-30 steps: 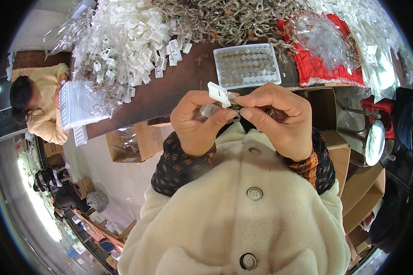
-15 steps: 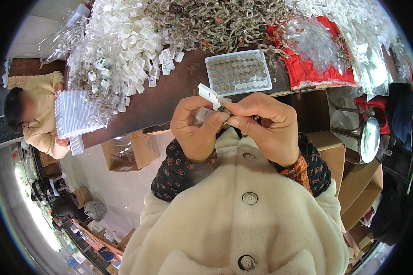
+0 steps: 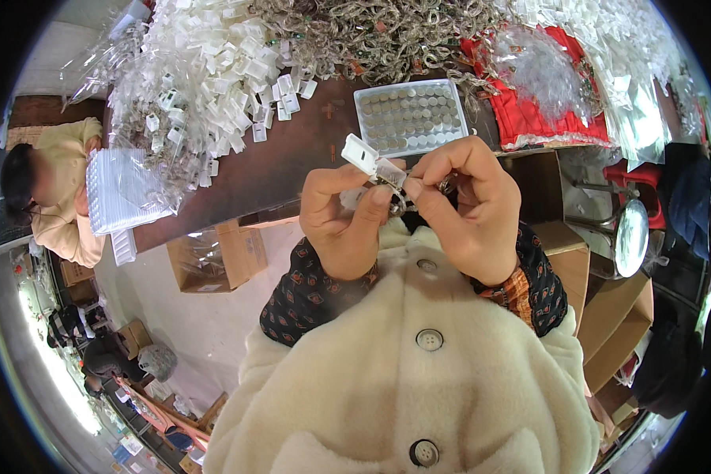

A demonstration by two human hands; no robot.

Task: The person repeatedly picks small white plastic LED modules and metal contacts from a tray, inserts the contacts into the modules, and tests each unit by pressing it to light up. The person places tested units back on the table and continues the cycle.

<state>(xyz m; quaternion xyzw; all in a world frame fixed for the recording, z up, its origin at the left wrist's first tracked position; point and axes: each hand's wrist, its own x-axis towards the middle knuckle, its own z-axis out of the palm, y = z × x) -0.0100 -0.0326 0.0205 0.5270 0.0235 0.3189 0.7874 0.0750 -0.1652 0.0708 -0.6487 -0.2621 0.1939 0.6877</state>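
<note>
A dark tabletop (image 3: 253, 180) spans the far side of the person, carrying a broad heap of clear, chain-like bands (image 3: 371, 35) and, left of it, a heap of white cases (image 3: 241, 59). A red cloth (image 3: 521, 118) lies to the right. Between that cloth and the white heap, near the tabletop's front edge, sits a clear tray (image 3: 461, 114) with rows of small round discs (image 3: 411, 118).

The left hand (image 3: 336, 213) is clamped on a small white case (image 3: 360, 154), raised in front of the chest with one flap standing up. The right hand (image 3: 478, 213) has thumb and forefinger pinched together on a clear band (image 3: 399, 207) just beside that case; its other fingers curl inward.

The step in hand looks like close fingertip work where band and case meet, though the exact join is hidden. The next move seems to call for a steady left grip and fine control from the right.
</note>
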